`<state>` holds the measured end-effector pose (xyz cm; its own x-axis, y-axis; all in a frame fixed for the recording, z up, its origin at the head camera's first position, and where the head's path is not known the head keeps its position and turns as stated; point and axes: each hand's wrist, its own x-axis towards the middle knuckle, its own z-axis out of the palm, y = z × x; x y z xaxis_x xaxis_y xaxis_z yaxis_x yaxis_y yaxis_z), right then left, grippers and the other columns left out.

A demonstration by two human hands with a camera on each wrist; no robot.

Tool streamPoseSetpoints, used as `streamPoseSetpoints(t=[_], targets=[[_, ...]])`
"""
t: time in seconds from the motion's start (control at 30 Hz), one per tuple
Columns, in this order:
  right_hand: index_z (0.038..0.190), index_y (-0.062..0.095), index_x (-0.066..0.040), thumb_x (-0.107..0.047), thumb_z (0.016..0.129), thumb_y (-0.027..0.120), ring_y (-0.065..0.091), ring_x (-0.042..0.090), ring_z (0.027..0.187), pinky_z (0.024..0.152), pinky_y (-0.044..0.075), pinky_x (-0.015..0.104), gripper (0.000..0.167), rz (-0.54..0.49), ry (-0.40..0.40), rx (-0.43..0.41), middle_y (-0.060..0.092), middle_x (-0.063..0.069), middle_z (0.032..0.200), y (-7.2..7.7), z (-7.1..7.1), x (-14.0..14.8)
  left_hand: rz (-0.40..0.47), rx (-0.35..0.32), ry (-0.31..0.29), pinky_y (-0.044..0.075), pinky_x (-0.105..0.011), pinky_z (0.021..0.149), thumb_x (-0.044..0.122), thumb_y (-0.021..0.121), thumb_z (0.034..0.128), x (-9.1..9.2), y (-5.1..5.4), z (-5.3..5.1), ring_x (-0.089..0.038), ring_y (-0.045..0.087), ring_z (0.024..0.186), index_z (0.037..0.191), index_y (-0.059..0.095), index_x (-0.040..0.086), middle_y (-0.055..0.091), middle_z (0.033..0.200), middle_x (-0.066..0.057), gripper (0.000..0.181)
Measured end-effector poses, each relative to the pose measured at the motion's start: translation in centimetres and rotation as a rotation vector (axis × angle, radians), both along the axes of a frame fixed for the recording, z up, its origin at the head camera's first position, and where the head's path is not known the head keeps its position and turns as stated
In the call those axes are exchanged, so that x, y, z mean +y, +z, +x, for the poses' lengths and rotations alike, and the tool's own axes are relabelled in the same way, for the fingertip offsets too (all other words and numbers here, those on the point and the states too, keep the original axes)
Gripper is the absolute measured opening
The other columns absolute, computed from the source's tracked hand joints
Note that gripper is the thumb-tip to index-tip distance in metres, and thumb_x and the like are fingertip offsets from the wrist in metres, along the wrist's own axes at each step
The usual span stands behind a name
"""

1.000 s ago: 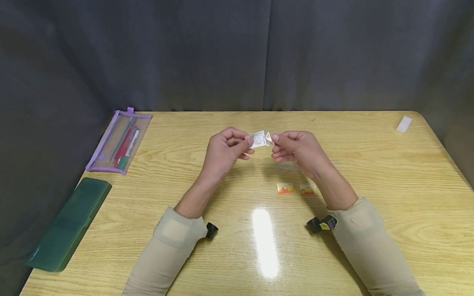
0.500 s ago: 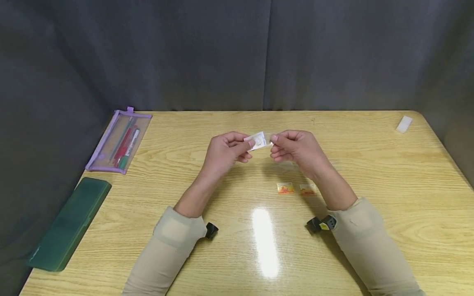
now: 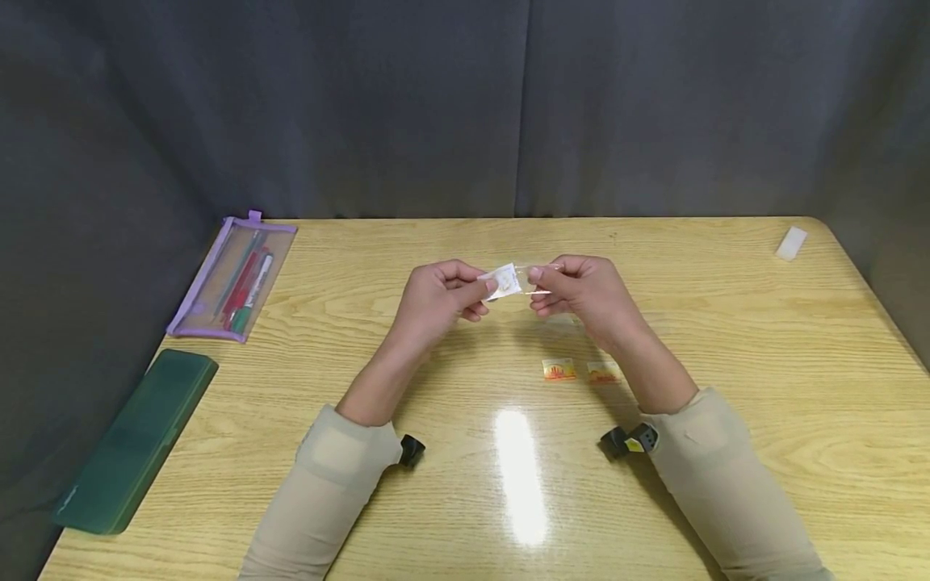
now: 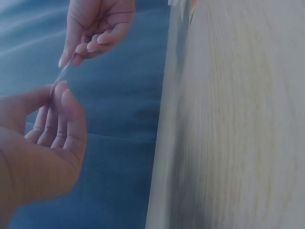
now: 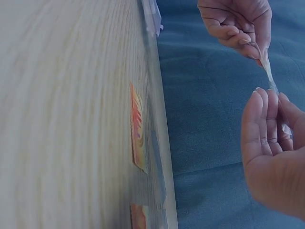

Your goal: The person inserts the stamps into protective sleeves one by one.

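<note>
In the head view, my left hand pinches a small white printed stamp between thumb and fingers. My right hand pinches a clear plastic sleeve that meets the stamp's right edge; I cannot tell whether the stamp is inside it. Seen edge-on in the right wrist view, the thin clear sleeve spans both hands' fingertips. Below the hands, two orange-and-yellow stamps lie on the table: the left stamp and the right stamp, the latter near my right wrist.
Another clear sleeve lies faintly visible beneath the hands. At the left are a purple-edged mesh pouch with pens and a dark green case. A white eraser-like block sits far right. Dark curtains stand behind the table.
The clear sleeve has gone from a bent, glinting shape to lying flatter, reaching from the stamp past my right fingertips. My left hand and the stamp have shifted slightly left and down.
</note>
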<state>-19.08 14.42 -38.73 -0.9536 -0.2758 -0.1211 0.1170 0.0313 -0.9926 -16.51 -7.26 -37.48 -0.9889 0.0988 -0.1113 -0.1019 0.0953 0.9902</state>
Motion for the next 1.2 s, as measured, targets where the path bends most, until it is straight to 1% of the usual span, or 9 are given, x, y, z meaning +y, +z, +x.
streamPoseSetpoints(t=[0.13, 0.3, 0.37, 0.47, 0.6, 0.73, 0.83, 0.97, 1.2], targets=[[0.096, 0.066, 0.006, -0.018, 0.098, 0.07, 0.072, 0.01, 0.066, 0.069, 0.064, 0.029, 0.024, 0.021, 0.002, -0.005, 0.071, -0.003, 0.079, 0.02, -0.03, 0.0, -0.012, 0.001, -0.017, 0.059, -0.023, 0.059, 0.012, 0.075, 0.0926, -0.1, 0.03, -0.04, -0.011, 0.067, 0.063, 0.099, 0.073, -0.002, 0.074, 0.085, -0.011, 0.015], [0.085, 0.067, -0.002, -0.017, 0.097, 0.07, 0.07, 0.01, 0.066, 0.069, 0.064, 0.028, 0.02, 0.01, 0.006, 0.012, 0.069, -0.003, 0.072, -0.09, 0.01, -0.05, -0.021, -0.014, -0.03, 0.06, -0.024, 0.061, 0.013, 0.074, 0.0934, -0.22, 0.1, 0.04, -0.011, 0.068, 0.063, 0.101, 0.074, -0.002, 0.074, 0.087, -0.011, 0.016], [0.085, 0.068, -0.005, -0.018, 0.097, 0.07, 0.07, 0.01, 0.067, 0.07, 0.064, 0.028, 0.018, -0.003, 0.004, 0.022, 0.069, -0.003, 0.072, -0.16, 0.02, -0.13, -0.013, -0.022, -0.032, 0.06, -0.024, 0.061, 0.013, 0.074, 0.0934, -0.23, 0.13, 0.07, -0.011, 0.067, 0.063, 0.101, 0.074, -0.002, 0.074, 0.087, -0.01, 0.017], [0.092, 0.07, -0.003, -0.019, 0.098, 0.07, 0.071, 0.01, 0.069, 0.072, 0.064, 0.028, 0.016, -0.025, 0.005, 0.024, 0.069, -0.003, 0.075, -0.25, 0.01, -0.24, -0.003, -0.034, -0.037, 0.06, -0.023, 0.061, 0.012, 0.074, 0.0935, -0.21, 0.2, 0.07, -0.011, 0.067, 0.063, 0.102, 0.073, -0.003, 0.072, 0.086, -0.009, 0.017], [0.106, 0.069, 0.004, -0.019, 0.098, 0.069, 0.071, 0.011, 0.071, 0.073, 0.064, 0.028, 0.025, -0.043, 0.016, -0.006, 0.07, -0.002, 0.078, -0.39, -0.01, -0.23, -0.001, -0.036, -0.047, 0.06, -0.023, 0.06, 0.01, 0.073, 0.0932, -0.15, 0.27, 0.03, -0.011, 0.067, 0.062, 0.102, 0.073, -0.004, 0.071, 0.085, -0.009, 0.016], [0.11, 0.07, 0.003, -0.018, 0.098, 0.07, 0.072, 0.011, 0.073, 0.074, 0.064, 0.027, 0.024, -0.037, 0.029, -0.027, 0.07, -0.001, 0.08, -0.47, 0.09, -0.19, -0.012, -0.037, -0.05, 0.059, -0.022, 0.06, 0.01, 0.074, 0.0926, -0.18, 0.32, 0.06, -0.011, 0.066, 0.061, 0.101, 0.073, -0.003, 0.071, 0.084, -0.008, 0.016], [0.107, 0.072, 0.0, -0.018, 0.097, 0.07, 0.071, 0.011, 0.073, 0.074, 0.064, 0.027, 0.02, -0.03, 0.032, -0.024, 0.069, -0.001, 0.079, -0.49, 0.15, -0.19, -0.025, -0.044, -0.055, 0.059, -0.022, 0.059, 0.011, 0.074, 0.0924, -0.21, 0.27, 0.04, -0.011, 0.065, 0.061, 0.101, 0.073, -0.002, 0.071, 0.083, -0.007, 0.016], [0.103, 0.071, 0.001, -0.019, 0.097, 0.07, 0.069, 0.011, 0.071, 0.073, 0.063, 0.027, 0.021, -0.022, 0.026, -0.012, 0.068, -0.002, 0.076, -0.55, 0.12, -0.24, -0.041, -0.051, -0.058, 0.059, -0.023, 0.06, 0.012, 0.075, 0.092, -0.24, 0.21, 0.03, -0.011, 0.065, 0.061, 0.099, 0.074, -0.001, 0.072, 0.082, -0.007, 0.015], [0.091, 0.072, -0.003, -0.02, 0.097, 0.071, 0.066, 0.01, 0.068, 0.07, 0.062, 0.025, 0.018, -0.016, 0.011, 0.003, 0.067, -0.002, 0.072, -0.57, 0.16, -0.33, -0.064, -0.059, -0.064, 0.061, -0.027, 0.061, 0.014, 0.077, 0.0905, -0.26, 0.14, 0.07, -0.013, 0.066, 0.059, 0.093, 0.075, -0.001, 0.075, 0.085, -0.016, 0.015]])
